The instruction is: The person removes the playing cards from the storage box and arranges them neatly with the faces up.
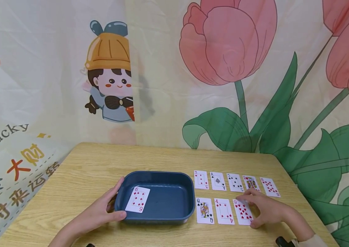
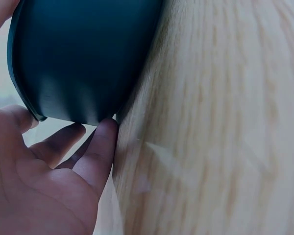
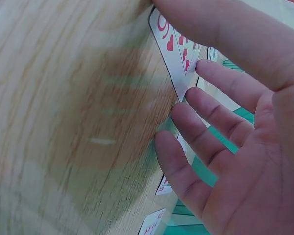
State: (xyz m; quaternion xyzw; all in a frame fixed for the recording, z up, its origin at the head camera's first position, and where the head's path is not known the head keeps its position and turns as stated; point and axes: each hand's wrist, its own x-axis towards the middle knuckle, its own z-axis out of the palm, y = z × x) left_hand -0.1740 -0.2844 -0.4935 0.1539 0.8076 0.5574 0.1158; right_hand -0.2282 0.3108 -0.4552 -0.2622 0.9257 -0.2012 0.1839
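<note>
A dark blue tray stands on the table with the six of diamonds lying inside at its left. At the tray's left end, my left hand grips it, thumb by the near corner and forefinger along the far one. Its other fingertips meet the outer wall in the left wrist view. Over the nine of hearts, my right hand spans the card, thumb at the near right corner and fingertips at the far edge. The card lies face up, partly covered by the hand in the right wrist view.
Left of the nine lie the queen of spades and four of diamonds. A farther row includes the three of diamonds, ace of spades, a black five, a face card and a red card.
</note>
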